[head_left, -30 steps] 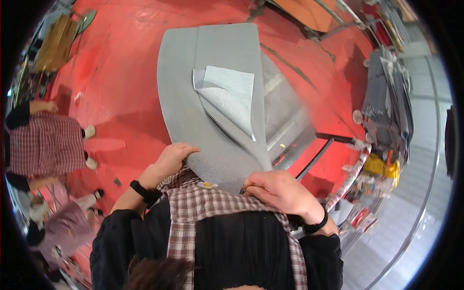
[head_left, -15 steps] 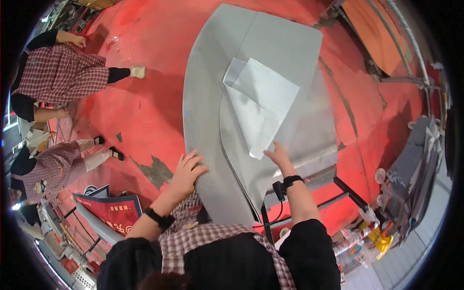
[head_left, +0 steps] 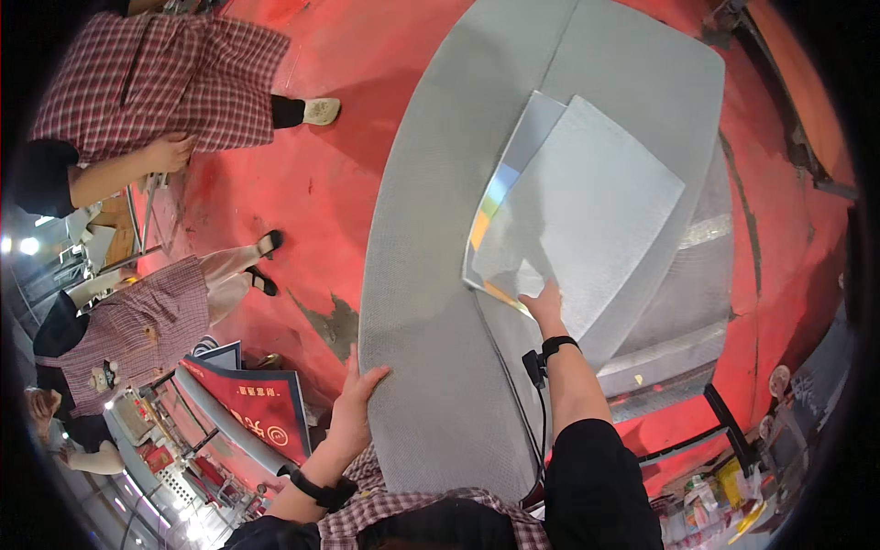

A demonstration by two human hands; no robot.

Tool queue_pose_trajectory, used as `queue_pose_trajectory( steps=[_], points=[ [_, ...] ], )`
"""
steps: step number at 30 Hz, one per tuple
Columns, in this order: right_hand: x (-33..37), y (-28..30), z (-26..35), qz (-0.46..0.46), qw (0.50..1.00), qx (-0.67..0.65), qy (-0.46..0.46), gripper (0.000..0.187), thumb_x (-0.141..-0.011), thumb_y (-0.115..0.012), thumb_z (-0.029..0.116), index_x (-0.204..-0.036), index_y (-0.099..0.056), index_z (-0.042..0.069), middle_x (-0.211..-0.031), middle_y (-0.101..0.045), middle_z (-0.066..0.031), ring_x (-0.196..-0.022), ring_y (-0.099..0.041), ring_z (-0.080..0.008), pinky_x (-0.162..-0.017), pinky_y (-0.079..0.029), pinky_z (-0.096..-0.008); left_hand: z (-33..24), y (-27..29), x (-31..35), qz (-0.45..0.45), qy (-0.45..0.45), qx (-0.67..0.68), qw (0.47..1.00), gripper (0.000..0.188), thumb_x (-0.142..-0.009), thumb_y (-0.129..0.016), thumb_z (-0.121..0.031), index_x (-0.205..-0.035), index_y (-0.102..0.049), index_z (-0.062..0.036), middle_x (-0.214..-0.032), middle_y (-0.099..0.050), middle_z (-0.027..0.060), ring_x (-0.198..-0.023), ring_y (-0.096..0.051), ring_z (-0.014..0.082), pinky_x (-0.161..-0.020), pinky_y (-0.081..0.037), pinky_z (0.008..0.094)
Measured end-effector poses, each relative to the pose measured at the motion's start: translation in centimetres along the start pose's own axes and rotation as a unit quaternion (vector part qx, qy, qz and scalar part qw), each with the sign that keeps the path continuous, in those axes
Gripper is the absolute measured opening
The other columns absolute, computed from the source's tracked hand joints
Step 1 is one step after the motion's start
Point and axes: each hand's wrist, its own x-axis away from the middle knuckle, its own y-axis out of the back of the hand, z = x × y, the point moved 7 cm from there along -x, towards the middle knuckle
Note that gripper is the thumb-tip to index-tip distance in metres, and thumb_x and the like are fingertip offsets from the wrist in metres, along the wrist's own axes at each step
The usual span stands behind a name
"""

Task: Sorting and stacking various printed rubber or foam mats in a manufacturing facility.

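Note:
A large grey ribbed mat (head_left: pixel 431 229) with a curved left edge lies in front of me. At that edge is my left hand (head_left: pixel 356 403), its thumb on top and its fingers along the side, partly hidden. On the mat rests a whitish sheet (head_left: pixel 605 192), with a strip of colour-printed surface (head_left: pixel 496 191) showing along its left side. My right hand (head_left: pixel 547 310) is at the sheet's near corner, where a small white flap stands up by the fingertips; the fingers appear closed on it. A black band with a small cabled device (head_left: pixel 536 368) is on my right wrist.
The floor (head_left: pixel 312 183) is red and worn. Two people in checked aprons (head_left: pixel 174 82) stand at the left. A dark-red printed mat (head_left: pixel 261 408) is at the lower left. A dark metal frame (head_left: pixel 706 431) and plastic-wrapped items (head_left: pixel 724 495) are at the right.
The sheet now lies flatter and wider, with a coloured strip showing at its left. My left hand has moved from lying on the mat to its edge. My right hand has reached the near corner.

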Motion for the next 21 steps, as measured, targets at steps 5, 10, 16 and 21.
queue_pose_trajectory(
  steps=[5, 10, 16, 21],
  points=[
    [-0.6, -2.5, 1.8, -0.022, 0.992, 0.125, -0.011, 0.087, -0.065, -0.067, 0.036, -0.131, -0.018, 0.008, -0.137, -0.014, -0.0187, -0.127, -0.012, -0.0357, -0.095, -0.026, -0.0518, 2.7, -0.5, 0.2, 0.084, 0.026, 0.045, 0.995, 0.052, -0.072, -0.062, -0.002, -0.119, -0.041, -0.0053, -0.108, -0.052, 0.0152, -0.102, -0.050, 0.0213, -0.087, -0.039, 0.0293],
    [-1.2, 1.6, -7.8, -0.259, 0.920, -0.044, -0.291, 0.090, -0.066, -0.066, 0.035, -0.132, -0.011, 0.009, -0.134, -0.013, -0.0237, -0.126, -0.012, -0.0383, -0.095, -0.026, -0.0505, 5.4, -0.5, -0.6, 0.084, 0.010, 0.068, 0.994, 0.053, -0.073, -0.061, -0.002, -0.121, -0.039, -0.0060, -0.113, -0.050, 0.0137, -0.104, -0.049, 0.0199, -0.088, -0.038, 0.0295],
    [-0.4, 1.7, -14.7, -0.262, 0.924, -0.035, -0.276, 0.094, -0.060, -0.070, 0.032, -0.127, -0.016, -0.004, -0.131, -0.019, -0.0257, -0.117, -0.031, -0.0360, -0.092, -0.034, -0.0407, 9.6, -0.3, 0.3, 0.088, 0.146, 0.331, 0.928, 0.056, -0.075, -0.055, 0.002, -0.127, -0.035, -0.0059, -0.120, -0.044, 0.0122, -0.111, -0.043, 0.0202, -0.091, -0.035, 0.0295],
    [-1.2, 2.6, -18.0, -0.211, 0.926, -0.242, -0.196, 0.065, -0.059, -0.069, 0.024, -0.110, -0.045, -0.009, -0.109, -0.050, -0.0233, -0.095, -0.053, -0.0357, -0.081, -0.043, -0.0368, 8.0, -0.4, 1.7, 0.042, 0.234, 0.594, 0.769, 0.063, -0.074, -0.053, 0.001, -0.131, -0.028, -0.0072, -0.127, -0.037, 0.0130, -0.118, -0.035, 0.0205, -0.093, -0.033, 0.0339]
  ],
)
